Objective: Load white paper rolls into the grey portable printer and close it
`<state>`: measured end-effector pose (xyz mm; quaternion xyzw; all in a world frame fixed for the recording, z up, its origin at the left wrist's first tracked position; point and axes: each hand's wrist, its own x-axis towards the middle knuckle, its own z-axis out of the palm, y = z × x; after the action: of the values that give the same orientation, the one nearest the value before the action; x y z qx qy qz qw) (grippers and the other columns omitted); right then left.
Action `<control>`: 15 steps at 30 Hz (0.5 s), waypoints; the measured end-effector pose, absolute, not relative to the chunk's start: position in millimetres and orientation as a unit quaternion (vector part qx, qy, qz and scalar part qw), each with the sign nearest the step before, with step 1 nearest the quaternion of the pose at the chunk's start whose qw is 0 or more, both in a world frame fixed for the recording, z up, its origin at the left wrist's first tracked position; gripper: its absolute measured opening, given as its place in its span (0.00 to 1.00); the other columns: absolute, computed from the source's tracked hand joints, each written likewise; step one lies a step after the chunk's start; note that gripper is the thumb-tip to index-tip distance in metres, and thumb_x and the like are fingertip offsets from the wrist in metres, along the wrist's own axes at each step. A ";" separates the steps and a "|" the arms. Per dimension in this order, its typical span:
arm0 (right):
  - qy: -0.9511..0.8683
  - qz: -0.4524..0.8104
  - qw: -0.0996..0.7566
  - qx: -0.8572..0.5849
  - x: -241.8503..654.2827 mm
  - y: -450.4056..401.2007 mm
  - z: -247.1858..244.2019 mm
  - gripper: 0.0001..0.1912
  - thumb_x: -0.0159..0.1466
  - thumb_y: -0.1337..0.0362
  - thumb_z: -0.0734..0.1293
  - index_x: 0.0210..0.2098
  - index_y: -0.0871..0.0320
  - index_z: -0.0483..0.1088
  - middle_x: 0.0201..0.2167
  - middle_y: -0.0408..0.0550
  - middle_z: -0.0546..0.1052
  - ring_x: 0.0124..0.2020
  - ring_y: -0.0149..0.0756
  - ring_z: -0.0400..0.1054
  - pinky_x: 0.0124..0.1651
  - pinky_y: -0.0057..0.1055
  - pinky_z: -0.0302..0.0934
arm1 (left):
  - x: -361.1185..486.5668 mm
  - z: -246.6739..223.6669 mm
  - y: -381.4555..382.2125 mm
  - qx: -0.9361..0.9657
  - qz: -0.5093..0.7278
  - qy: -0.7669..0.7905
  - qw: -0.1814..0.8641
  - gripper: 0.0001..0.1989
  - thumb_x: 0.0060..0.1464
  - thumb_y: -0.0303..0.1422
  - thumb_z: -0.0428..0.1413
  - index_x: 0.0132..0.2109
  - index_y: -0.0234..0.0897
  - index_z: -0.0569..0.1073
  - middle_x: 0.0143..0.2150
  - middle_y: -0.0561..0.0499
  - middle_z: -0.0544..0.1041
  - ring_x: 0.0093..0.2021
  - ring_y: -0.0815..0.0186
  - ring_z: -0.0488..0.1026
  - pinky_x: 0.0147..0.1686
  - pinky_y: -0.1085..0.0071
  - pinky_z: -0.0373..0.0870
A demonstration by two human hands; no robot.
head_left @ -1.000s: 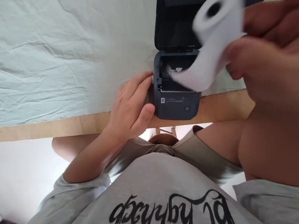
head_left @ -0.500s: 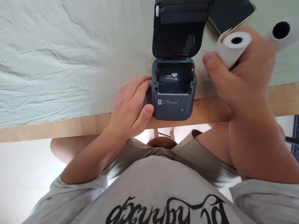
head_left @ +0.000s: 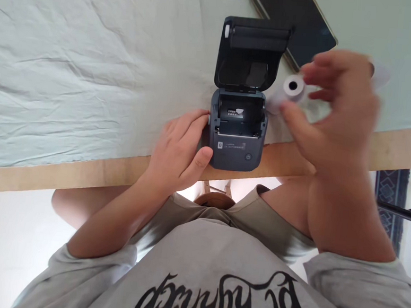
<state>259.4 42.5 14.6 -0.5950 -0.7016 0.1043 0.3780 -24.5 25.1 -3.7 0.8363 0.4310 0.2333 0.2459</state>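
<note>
The left hand (head_left: 179, 147), thumb wide apart, touches the side of the open printer (head_left: 231, 160) on the table (head_left: 82, 176). The right hand (head_left: 347, 113) is around 1 paper roll (head_left: 295, 92) near it; its grip I cannot tell.

Presents a wooden surface (head_left: 118, 173) under creased pale-green cloth (head_left: 71, 91), bare along the near edge. Bears an open-lidded printer (head_left: 236, 151) at that edge, a dark flat device (head_left: 309, 31) beyond, and a partly hidden white roll (head_left: 380, 74) at right.
</note>
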 end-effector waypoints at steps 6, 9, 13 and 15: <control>-0.647 -0.055 0.448 -0.615 325.3 55.0 10.7 0.25 0.58 0.52 0.74 0.54 0.46 0.74 0.53 0.40 0.79 0.50 0.42 0.76 0.47 0.43 0.64 | -26.3 -4.4 25.2 0.839 0.236 0.422 0.248 0.35 0.73 0.56 0.34 0.69 0.40 0.67 0.67 0.39 0.73 0.65 0.49 0.73 0.64 0.54 0.67; -0.672 0.004 0.355 -0.650 337.7 66.3 2.7 0.34 0.50 0.60 0.80 0.55 0.54 0.72 0.55 0.50 0.76 0.54 0.45 0.74 0.52 0.42 0.67 | -24.9 -2.3 25.3 0.840 0.221 0.433 0.239 0.35 0.73 0.53 0.31 0.69 0.39 0.66 0.67 0.39 0.73 0.65 0.50 0.73 0.64 0.54 0.68; -0.631 -0.036 0.287 -0.720 327.6 70.8 -0.9 0.29 0.44 0.72 0.80 0.47 0.60 0.78 0.48 0.54 0.76 0.53 0.46 0.71 0.60 0.46 0.63 | -23.8 -1.9 25.7 0.843 0.229 0.428 0.234 0.33 0.74 0.52 0.33 0.68 0.37 0.67 0.66 0.37 0.74 0.64 0.48 0.73 0.63 0.54 0.68; -0.599 -0.039 0.267 -0.754 322.7 70.5 -1.3 0.25 0.46 0.73 0.78 0.44 0.59 0.80 0.44 0.53 0.76 0.48 0.42 0.69 0.57 0.44 0.63 | -24.0 -3.1 26.0 0.844 0.233 0.425 0.231 0.33 0.74 0.52 0.34 0.68 0.36 0.68 0.66 0.36 0.74 0.64 0.48 0.74 0.61 0.54 0.69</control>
<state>322.7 70.5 -1.3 -0.7540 -0.5988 -0.0394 0.2672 -24.0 26.0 -3.1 0.8439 0.4246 0.2332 0.2306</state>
